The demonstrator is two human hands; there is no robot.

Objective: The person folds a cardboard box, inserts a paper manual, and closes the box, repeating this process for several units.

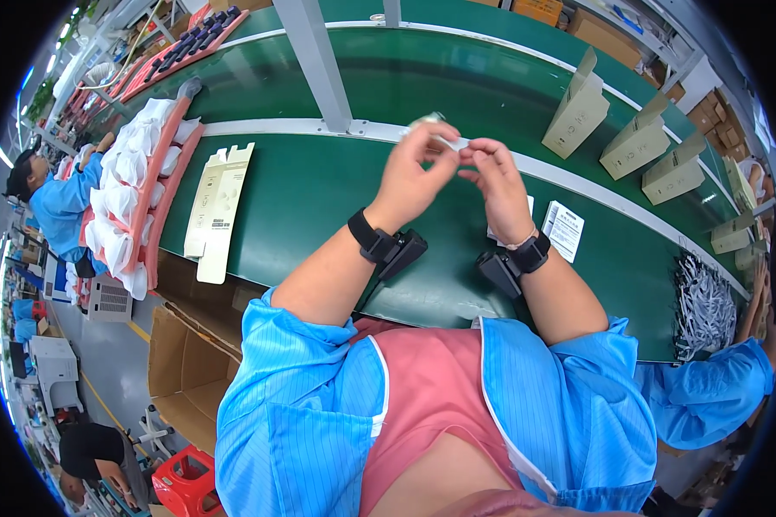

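A small white, thin plastic-looking piece (437,131) is held up above the green work table (319,189), pinched between both hands at about the level of the table's white dividing strip. The left hand (409,177) clamps it from the left with thumb and forefinger closed on it; the right hand (498,185) grips its right end the same way — fingertips of the two hands almost touching. What the piece is exactly is too small to tell. Each wrist wears a black band with a black box-shaped device.

On the table just beside the right wrist lies a white folded leaflet (565,230). To the left lie flat cream cardboard carton blanks (218,207), and beyond them a red rack stacked with white pouches (134,185). On the far belt stand three erected cream cartons (634,138). At the right edge — a heap of white bundled cables (703,306) beside another person's blue sleeve (707,388).
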